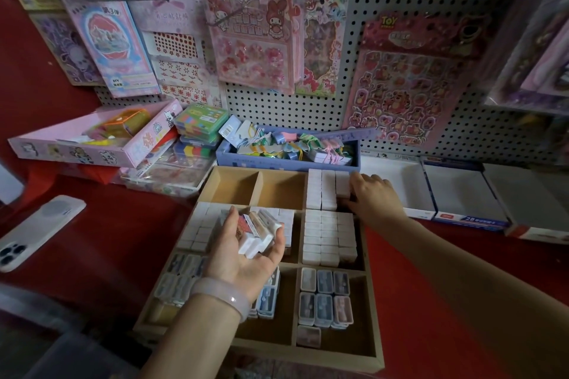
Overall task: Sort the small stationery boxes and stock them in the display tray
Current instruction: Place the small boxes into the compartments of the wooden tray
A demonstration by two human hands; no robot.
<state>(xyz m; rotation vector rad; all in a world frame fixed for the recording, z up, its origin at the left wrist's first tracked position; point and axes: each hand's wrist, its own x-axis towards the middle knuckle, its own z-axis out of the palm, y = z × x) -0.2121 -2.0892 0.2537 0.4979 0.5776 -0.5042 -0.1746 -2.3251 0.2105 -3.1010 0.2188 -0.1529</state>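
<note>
under right hand (374, 197), white boxes (328, 189) in tray (374, 311); fingers press one. left hand (246, 243) cups stack (260, 232). light, stiff, slick: pinch short sides.

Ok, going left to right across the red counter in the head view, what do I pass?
Phone → left hand holding small white boxes → wooden display tray → right hand at the tray's back-right compartment → open white cartons.
</note>
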